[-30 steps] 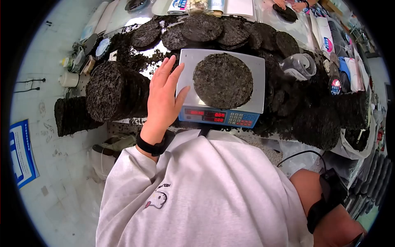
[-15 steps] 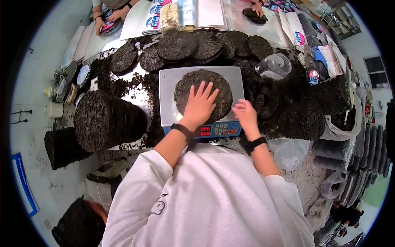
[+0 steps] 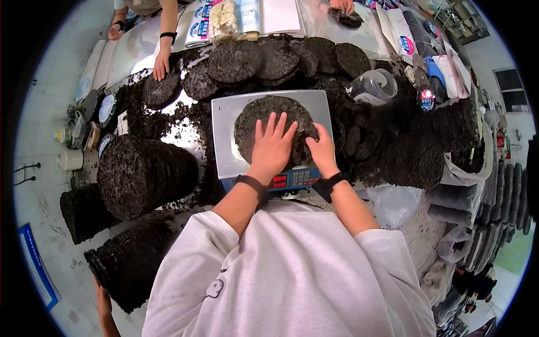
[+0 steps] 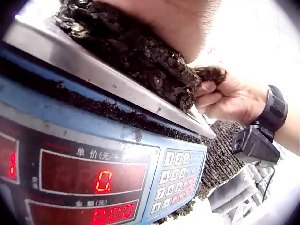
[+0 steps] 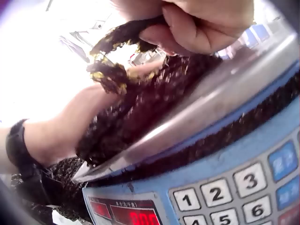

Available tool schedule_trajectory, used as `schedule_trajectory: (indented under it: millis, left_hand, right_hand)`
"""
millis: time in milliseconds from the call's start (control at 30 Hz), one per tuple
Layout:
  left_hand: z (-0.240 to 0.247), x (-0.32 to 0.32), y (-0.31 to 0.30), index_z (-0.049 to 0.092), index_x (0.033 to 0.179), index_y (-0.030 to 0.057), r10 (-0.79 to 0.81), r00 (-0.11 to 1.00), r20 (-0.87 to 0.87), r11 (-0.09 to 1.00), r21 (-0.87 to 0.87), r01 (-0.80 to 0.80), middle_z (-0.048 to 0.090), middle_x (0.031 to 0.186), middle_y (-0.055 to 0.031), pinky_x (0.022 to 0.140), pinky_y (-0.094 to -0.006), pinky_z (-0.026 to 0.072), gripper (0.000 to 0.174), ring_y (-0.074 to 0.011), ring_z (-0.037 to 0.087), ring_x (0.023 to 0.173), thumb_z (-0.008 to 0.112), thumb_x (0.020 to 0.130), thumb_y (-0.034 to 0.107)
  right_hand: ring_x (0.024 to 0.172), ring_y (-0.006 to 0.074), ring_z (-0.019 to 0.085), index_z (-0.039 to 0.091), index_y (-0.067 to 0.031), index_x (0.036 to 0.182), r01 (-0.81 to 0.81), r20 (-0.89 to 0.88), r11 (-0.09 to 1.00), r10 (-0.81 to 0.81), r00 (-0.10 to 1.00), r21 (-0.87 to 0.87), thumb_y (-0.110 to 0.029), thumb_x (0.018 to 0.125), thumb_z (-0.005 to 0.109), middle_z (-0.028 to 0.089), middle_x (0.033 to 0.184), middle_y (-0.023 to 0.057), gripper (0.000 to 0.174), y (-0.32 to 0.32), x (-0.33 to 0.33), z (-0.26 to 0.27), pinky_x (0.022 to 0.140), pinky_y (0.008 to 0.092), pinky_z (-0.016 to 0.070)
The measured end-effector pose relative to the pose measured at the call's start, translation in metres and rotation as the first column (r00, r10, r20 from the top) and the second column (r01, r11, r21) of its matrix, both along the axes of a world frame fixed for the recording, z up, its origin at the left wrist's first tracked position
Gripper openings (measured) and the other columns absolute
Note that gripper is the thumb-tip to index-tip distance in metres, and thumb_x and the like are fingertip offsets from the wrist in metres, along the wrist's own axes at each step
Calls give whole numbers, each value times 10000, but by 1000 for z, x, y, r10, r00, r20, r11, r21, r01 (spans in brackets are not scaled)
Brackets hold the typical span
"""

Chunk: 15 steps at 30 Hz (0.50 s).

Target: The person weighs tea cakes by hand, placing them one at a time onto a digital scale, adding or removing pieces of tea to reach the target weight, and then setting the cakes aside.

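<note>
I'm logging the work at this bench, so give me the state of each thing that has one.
Scale: switched on, red digits lit
Dark disc: lying on the scale's plate, edge ragged
Disc flap: lifted at the edge; whether torn free, unclear
Left hand: fingers spread, flat on the disc
Right hand: pinching the flap
Left-side discs: stacked face to face

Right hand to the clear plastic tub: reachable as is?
Probably yes: nothing tall seems to stand between the right hand and the tub, just beyond the scale. It would have to release the dark disc first.
</note>
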<state>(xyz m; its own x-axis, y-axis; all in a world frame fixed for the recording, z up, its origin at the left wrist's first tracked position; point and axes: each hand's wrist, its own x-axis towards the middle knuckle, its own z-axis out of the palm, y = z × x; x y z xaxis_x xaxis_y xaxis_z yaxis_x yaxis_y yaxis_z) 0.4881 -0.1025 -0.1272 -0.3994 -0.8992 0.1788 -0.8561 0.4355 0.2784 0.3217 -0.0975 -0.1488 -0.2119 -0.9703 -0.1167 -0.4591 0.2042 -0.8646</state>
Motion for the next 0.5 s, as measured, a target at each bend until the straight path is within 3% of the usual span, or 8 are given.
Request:
schedule_trajectory:
  millis: [33, 167, 233, 300, 333, 400, 433, 500]
  left_hand:
    - [0, 1, -1, 450, 1358, 210, 1, 1000, 1, 1000, -11, -1, 356, 1454, -102, 1100, -542, 185, 480, -316, 285, 1360, 526, 885, 201]
    - [2, -1, 1, 428, 1374, 211, -4, 999, 35, 1000, 4, 4, 339, 1464, -99, 1107, -538, 177, 493, -311, 267, 1370, 525, 891, 204]
    - [3, 1, 0, 402, 1391, 217, -19, 1000, 21, 999, 32, 18, 330, 1469, -96, 1116, -524, 168, 508, -310, 258, 1377, 520, 898, 215]
    - [27, 6, -2, 365, 1410, 165, 24, 999, -44, 999, 26, -23, 320, 1475, -108, 1121, -516, 159, 562, -316, 247, 1383, 553, 880, 170]
    - [49, 14, -4, 385, 1392, 143, 85, 995, -56, 996, -36, -87, 348, 1455, -115, 1107, -511, 198, 558, -325, 276, 1366, 567, 865, 169]
    - [68, 45, -1, 407, 1368, 99, 169, 968, -186, 967, -158, -199, 389, 1422, -129, 1084, -484, 261, 547, -333, 325, 1335, 577, 849, 141]
    - [71, 65, -1, 409, 1362, 77, 176, 939, -294, 943, -223, -247, 403, 1409, -136, 1076, -460, 283, 540, -333, 344, 1323, 574, 849, 114]
    - [99, 90, 6, 442, 1329, 37, 282, 863, -419, 904, -184, -385, 431, 1377, -159, 1046, -413, 333, 481, -335, 406, 1272, 554, 863, 82]
  right_hand:
    - [935, 333, 639, 544, -36, 1206, -21, 98, 999, 26, 995, -42, -136, 790, 615, 645, 1014, 214, 433, -2, -15, -16, 821, 359, 487]
    - [989, 327, 621, 535, -46, 1236, 16, -14, 975, -19, 1000, -222, -185, 787, 665, 637, 1083, 196, 488, -12, -78, 42, 866, 354, 476]
    - [1056, 338, 585, 499, -33, 1277, -28, -211, 994, 5, 977, -109, -227, 792, 689, 593, 1164, 208, 556, -22, -115, 63, 891, 360, 465]
    - [1101, 359, 550, 470, -13, 1301, -66, -623, 998, 54, 780, 5, -264, 805, 691, 539, 1235, 230, 598, -28, -168, 38, 901, 364, 458]
    - [1134, 339, 532, 474, 4, 1298, -56, -573, 993, -11, 820, -99, -276, 807, 693, 491, 1294, 233, 606, -30, -185, 39, 908, 370, 453]
    - [969, 150, 590, 494, 25, 1268, 117, -77, 981, -130, 989, -156, -184, 832, 688, 599, 1165, 137, 521, -33, -191, 59, 851, 283, 467]
    - [921, 107, 580, 511, 22, 1251, 62, 45, 977, -54, 998, -206, -139, 848, 667, 619, 1094, 85, 461, -37, -192, 71, 818, 246, 465]
    - [966, 104, 569, 530, 1, 1240, 16, 165, 988, 11, 986, -157, -130, 869, 641, 600, 1106, 47, 409, -48, -171, 120, 817, 238, 458]
